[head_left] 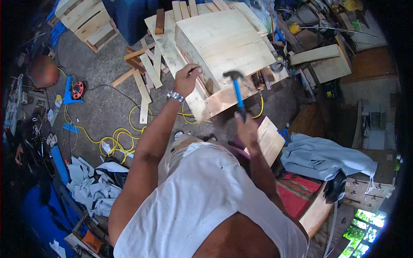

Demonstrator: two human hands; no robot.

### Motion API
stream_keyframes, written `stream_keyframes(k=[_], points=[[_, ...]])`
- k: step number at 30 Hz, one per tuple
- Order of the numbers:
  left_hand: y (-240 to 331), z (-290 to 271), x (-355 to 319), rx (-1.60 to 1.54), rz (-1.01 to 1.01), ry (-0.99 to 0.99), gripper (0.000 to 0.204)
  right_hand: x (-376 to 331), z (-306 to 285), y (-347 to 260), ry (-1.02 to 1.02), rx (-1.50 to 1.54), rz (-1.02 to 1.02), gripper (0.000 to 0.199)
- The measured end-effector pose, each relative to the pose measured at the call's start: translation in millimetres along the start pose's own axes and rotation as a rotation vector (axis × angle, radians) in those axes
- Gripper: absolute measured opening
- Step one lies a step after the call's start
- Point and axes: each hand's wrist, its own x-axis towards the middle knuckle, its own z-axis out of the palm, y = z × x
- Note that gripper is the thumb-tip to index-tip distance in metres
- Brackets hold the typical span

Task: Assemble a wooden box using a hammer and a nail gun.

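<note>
My right hand [247, 132] is wrapped round the grip of a hammer [238, 92] with a blue shaft and a dark claw head. The hammer is raised, its head beside the near edge of a pale wooden box [226, 36]. My left hand [187, 80], with a metal watch at the wrist, is at the box's left side. Its fingers are curled together; whatever they may hold is too small to make out. Under the box lies a broad wooden board [198, 109] that serves as a work surface.
Loose wood strips [150, 69] lie left of the box. A yellow hose [114, 142] coils on the concrete floor near a red cord reel [78, 90]. Another slatted wooden piece [92, 26] stands far left. Grey cloth [322, 157] is heaped at right, beside a wood panel [270, 139].
</note>
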Motion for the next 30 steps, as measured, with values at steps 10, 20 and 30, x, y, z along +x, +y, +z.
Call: stream_keyframes(k=[10, 20, 30], points=[[25.3, 38.9, 4.3, -0.213, -0.019, -0.074, 0.016, -19.3, 37.5, 37.1, -0.026, 0.027, 0.055, 0.042], [18.5, 29.1, 7.1, -0.164, -0.002, 0.027, 0.016, 11.5, -76.9, 15.9, 0.812, 0.119, -0.401, 0.027], [17.0, 33.1, 10.0, -0.145, 0.018, 0.016, 0.015, 9.3, -72.2, -10.2, 0.309, 0.463, -0.025, 0.038]])
